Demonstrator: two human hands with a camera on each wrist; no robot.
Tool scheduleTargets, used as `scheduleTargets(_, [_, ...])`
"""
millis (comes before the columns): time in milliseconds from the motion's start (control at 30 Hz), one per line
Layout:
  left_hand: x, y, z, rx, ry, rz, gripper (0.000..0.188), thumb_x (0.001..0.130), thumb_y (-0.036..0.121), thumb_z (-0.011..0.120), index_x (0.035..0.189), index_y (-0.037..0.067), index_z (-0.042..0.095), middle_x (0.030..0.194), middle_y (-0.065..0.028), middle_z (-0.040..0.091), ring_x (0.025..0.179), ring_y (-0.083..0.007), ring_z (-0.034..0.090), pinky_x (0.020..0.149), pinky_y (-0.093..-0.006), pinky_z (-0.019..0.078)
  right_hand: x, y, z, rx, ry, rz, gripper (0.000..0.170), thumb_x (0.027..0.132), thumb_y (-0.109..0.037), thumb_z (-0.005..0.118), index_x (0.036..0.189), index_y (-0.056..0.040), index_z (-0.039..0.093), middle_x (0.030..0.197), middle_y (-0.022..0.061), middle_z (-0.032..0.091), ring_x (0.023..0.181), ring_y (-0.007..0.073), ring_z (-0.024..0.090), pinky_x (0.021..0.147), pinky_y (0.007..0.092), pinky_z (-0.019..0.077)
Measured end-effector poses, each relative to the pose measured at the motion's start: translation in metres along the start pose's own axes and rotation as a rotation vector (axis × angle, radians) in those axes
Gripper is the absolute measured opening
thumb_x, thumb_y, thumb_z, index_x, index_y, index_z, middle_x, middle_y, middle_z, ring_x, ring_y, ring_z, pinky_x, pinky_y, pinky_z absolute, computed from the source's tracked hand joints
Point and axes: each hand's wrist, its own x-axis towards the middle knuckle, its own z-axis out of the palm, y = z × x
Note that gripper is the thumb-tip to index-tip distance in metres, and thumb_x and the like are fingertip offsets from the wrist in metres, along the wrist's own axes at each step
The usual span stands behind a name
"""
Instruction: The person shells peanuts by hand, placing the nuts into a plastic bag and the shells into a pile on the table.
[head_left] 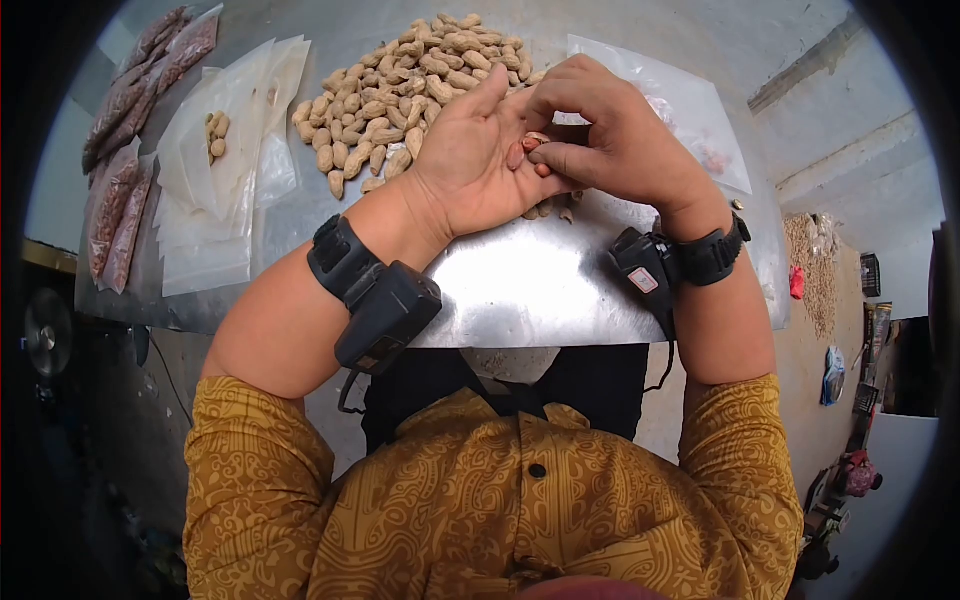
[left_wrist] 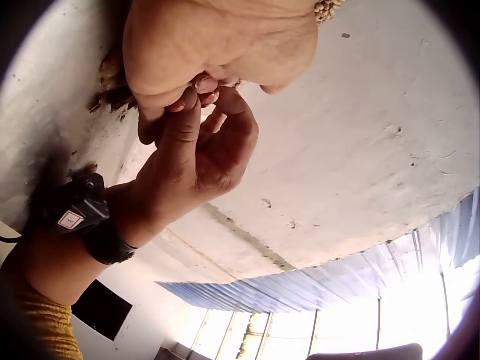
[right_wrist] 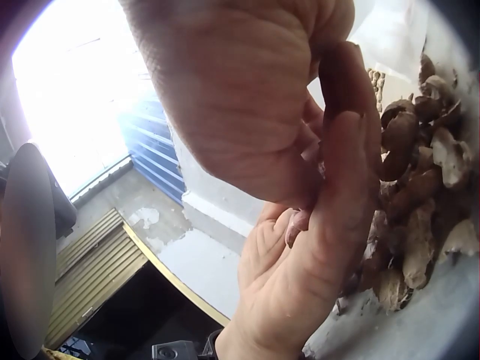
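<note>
In the head view my left hand (head_left: 468, 172) is held palm up over the metal table, its fingers fairly straight. Reddish peanut kernels (head_left: 515, 156) lie on its fingers. My right hand (head_left: 628, 135) reaches over from the other side, pinching a peanut (head_left: 537, 140) between thumb and fingers, right at the left fingers. Pinkish kernels (left_wrist: 205, 83) also show between both hands in the left wrist view. A kernel (right_wrist: 297, 226) rests against the left hand (right_wrist: 300, 270) in the right wrist view. Broken peanut shells (right_wrist: 416, 232) lie beneath the hands.
A heap of unshelled peanuts (head_left: 400, 90) covers the table (head_left: 540, 280) behind the hands. Clear bags (head_left: 215, 185) lie at left, with several peanuts on top. Filled bags of reddish kernels (head_left: 120, 200) sit farther left. Another clear bag (head_left: 700, 120) holding some kernels lies at right.
</note>
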Motion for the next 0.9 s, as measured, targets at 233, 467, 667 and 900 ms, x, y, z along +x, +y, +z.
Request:
scheduleTargets(233, [0.000, 0.002, 0.005, 0.208, 0.217, 0.127, 0.061, 0.096, 0.045, 0.025, 0.131, -0.004, 0.033, 0.099, -0.0153, 0.054, 0.098, -0.0275, 0.054, 0.098, -0.0431, 0.0399, -0.001, 0.001, 0.000, 0.107, 0.047, 0.096, 0.013, 0.070, -0.002, 0.069, 0.082, -0.0013, 0.063, 0.083, 0.0058, 0.058, 0.080, 0.0182, 0.055, 0.068, 0.0283, 0.0453])
scheduleTargets(467, [-0.002, 0.002, 0.009, 0.192, 0.335, 0.259, 0.062, 0.096, 0.042, 0.028, 0.135, -0.006, 0.025, 0.083, -0.0125, 0.050, 0.097, -0.0287, 0.053, 0.102, -0.0459, 0.0365, -0.001, 0.005, -0.003, 0.038, 0.065, 0.080, 0.010, 0.074, -0.003, 0.068, 0.084, -0.0026, 0.066, 0.080, 0.0052, 0.060, 0.072, 0.0150, 0.055, 0.066, 0.0264, 0.0448])
scheduleTargets(667, [0.000, 0.000, 0.012, 0.216, 0.348, 0.261, 0.061, 0.097, 0.040, 0.028, 0.134, -0.008, 0.026, 0.104, -0.0197, 0.053, 0.108, -0.0305, 0.051, 0.104, -0.0457, 0.0346, -0.001, 0.003, 0.000, 0.169, 0.131, 0.220, 0.011, 0.074, -0.002, 0.066, 0.084, -0.0010, 0.066, 0.077, 0.0089, 0.064, 0.071, 0.0171, 0.061, 0.066, 0.0269, 0.0498])
scheduleTargets(900, [0.000, -0.001, 0.014, 0.239, 0.381, 0.260, 0.059, 0.097, 0.039, 0.028, 0.133, -0.008, 0.028, 0.118, -0.0232, 0.049, 0.112, -0.0306, 0.050, 0.104, -0.0424, 0.0363, 0.000, 0.003, -0.002, 0.272, 0.117, 0.359, 0.011, 0.075, -0.002, 0.065, 0.084, 0.0024, 0.065, 0.078, 0.0059, 0.065, 0.072, 0.0113, 0.059, 0.066, 0.0247, 0.0490])
